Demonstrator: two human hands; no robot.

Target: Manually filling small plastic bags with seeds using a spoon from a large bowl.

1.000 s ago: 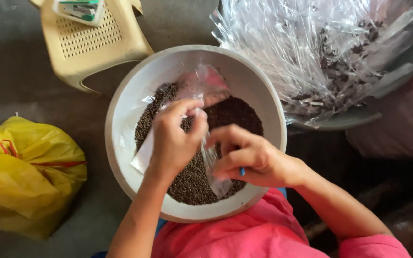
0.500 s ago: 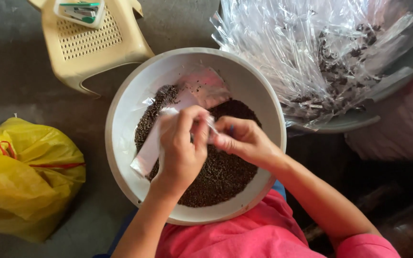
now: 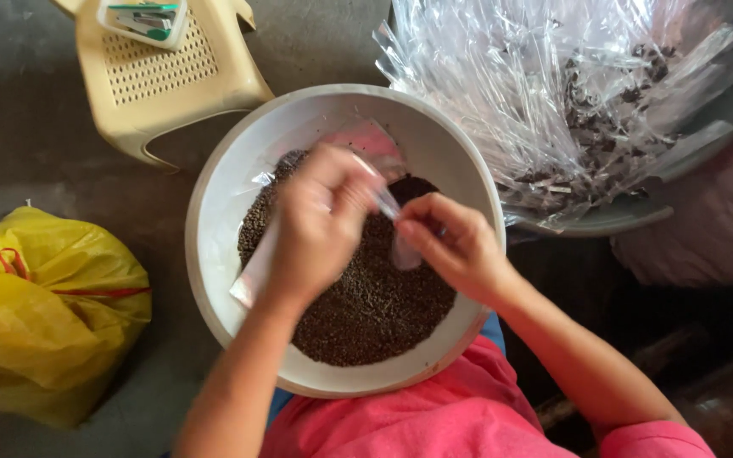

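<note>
A white round basin (image 3: 214, 254) rests on my lap, holding a heap of small dark seeds (image 3: 375, 305). Over the seeds, my left hand (image 3: 320, 225) and my right hand (image 3: 456, 246) both pinch a small clear plastic bag (image 3: 392, 212) between them. The bag is narrow and its lower end hangs down above the seeds. More flat clear bags (image 3: 358, 140) lie in the basin behind my hands, and a strip of one shows under my left wrist. My left hand is blurred by motion.
A large basin (image 3: 604, 216) full of filled clear bags (image 3: 553, 85) stands at the upper right. A beige plastic stool (image 3: 171, 76) carrying a small white tray stands at the upper left. A yellow plastic bag (image 3: 44, 314) lies on the grey floor, left.
My hands rose off the seed heap and drew together over the basin's middle. The small clear bag is now pinched between both hands.
</note>
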